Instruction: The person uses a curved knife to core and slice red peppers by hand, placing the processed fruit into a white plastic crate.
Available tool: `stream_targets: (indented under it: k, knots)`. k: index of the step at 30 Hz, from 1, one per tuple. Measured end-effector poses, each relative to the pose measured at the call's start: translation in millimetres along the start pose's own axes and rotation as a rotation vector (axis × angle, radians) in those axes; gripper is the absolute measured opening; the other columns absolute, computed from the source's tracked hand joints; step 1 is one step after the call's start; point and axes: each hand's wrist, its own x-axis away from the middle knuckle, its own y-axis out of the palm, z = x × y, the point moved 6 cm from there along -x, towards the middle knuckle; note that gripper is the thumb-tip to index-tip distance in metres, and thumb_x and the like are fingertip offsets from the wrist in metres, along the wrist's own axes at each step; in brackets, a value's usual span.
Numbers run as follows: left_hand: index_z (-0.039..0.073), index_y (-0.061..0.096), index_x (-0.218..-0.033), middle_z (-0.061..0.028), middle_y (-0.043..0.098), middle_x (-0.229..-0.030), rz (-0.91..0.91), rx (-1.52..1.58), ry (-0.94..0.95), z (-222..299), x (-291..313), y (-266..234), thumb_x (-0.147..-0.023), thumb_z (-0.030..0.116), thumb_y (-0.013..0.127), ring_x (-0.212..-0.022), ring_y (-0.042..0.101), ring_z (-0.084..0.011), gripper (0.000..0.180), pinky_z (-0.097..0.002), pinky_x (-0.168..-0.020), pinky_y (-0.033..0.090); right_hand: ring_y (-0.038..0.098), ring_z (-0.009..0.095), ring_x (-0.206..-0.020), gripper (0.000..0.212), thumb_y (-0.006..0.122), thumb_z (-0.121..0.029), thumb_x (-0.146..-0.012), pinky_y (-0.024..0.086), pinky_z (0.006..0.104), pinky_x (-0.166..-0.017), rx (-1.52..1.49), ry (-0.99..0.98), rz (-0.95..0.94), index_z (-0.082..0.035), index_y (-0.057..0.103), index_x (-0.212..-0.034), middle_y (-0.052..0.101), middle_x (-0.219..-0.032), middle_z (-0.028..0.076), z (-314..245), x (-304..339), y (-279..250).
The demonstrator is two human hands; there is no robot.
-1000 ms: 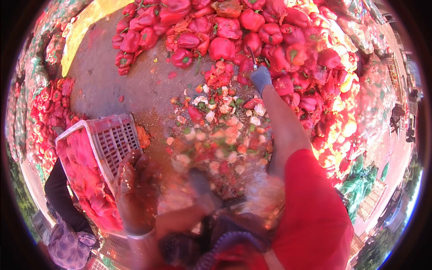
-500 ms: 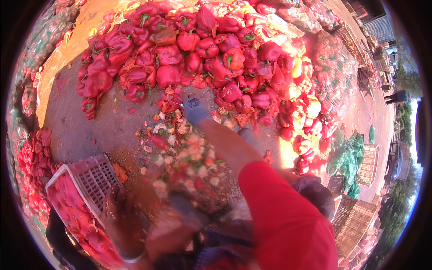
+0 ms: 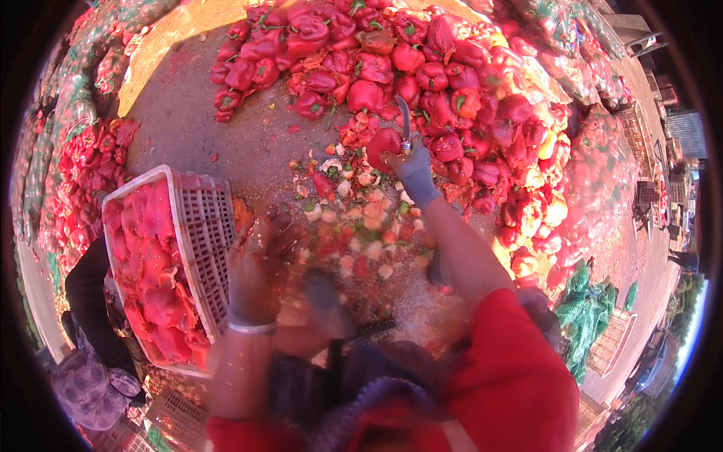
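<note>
My right hand point(image 3: 416, 167), in a grey glove, is closed around a small curved knife point(image 3: 405, 120) whose blade points away from me. A bare fingertip of that hand touches a red bell pepper point(image 3: 382, 145) at the near edge of the big pile of red bell peppers point(image 3: 365, 94). I cannot tell whether the pepper is lifted off the ground. My left hand point(image 3: 257, 264) hovers empty beside a pale plastic crate point(image 3: 199, 248), its wet fingers apart. Cut red peppers point(image 3: 154, 264) fill this tilted-looking crate.
Pepper cores and scraps point(image 3: 365, 218) cover the ground between my hands. Net sacks stand at the left and a large net sack point(image 3: 599, 196) at the right, near a green net point(image 3: 587, 313). Another person point(image 3: 94, 377) is at the lower left, beyond the crate.
The view has swung left, and the crate appears farther in. My right hand now has a red pepper at its fingers, with the blade turned upward. My left hand has risen beside the crate.
</note>
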Motion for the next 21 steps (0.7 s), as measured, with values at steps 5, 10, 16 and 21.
stream_targets:
  k: [5, 10, 16, 21]
  knots:
    - [0.0, 0.04, -0.139, -0.017, 0.06, -0.122, -0.156, 0.246, -0.099, -5, 13, 11, -0.1, 0.043, 0.049, -0.11, 0.062, -0.0322, 0.059, -0.0507, -0.097, 0.051, 0.064, 0.03, -0.101, 0.054, 0.075, -0.006, -0.075, 0.052, 0.0391, -0.087, 0.132, -0.666, -0.251, -0.005, 0.059, -0.126, 0.064, -0.113, 0.017, -179, 95, 33]
    - [0.001, 0.038, -0.139, -0.014, 0.059, -0.124, -0.664, 0.376, 0.011, 24, 31, 51, -0.099, 0.043, 0.052, -0.105, 0.064, -0.0278, 0.059, -0.044, -0.09, 0.056, 0.061, 0.035, -0.108, 0.056, 0.072, 0.001, -0.072, 0.051, 0.0389, -0.089, 0.345, -0.993, -0.435, -0.015, 0.063, -0.125, 0.063, -0.121, 0.011, -249, 191, 39]
    - [0.009, 0.042, -0.133, -0.0112, 0.058, -0.122, -0.278, 0.127, 0.424, 34, 24, 26, -0.094, 0.019, 0.064, -0.104, 0.064, -0.0235, 0.046, -0.0359, -0.088, 0.057, 0.064, 0.011, -0.076, 0.037, 0.064, -0.002, -0.09, 0.053, 0.0269, -0.062, -0.096, -0.182, -0.389, -0.001, 0.053, -0.124, 0.064, -0.098, 0.01, -226, 203, 3]
    - [0.007, 0.04, -0.131, -0.0109, 0.055, -0.121, -0.337, -0.259, 0.742, 36, 32, 41, -0.089, 0.009, 0.067, -0.107, 0.059, -0.0181, 0.05, -0.0327, -0.091, 0.052, 0.062, 0.013, -0.066, 0.032, 0.067, -0.011, -0.091, 0.05, 0.0294, -0.055, 0.151, -0.099, -0.425, -0.002, 0.051, -0.117, 0.062, -0.087, 0.009, -210, 218, -1]
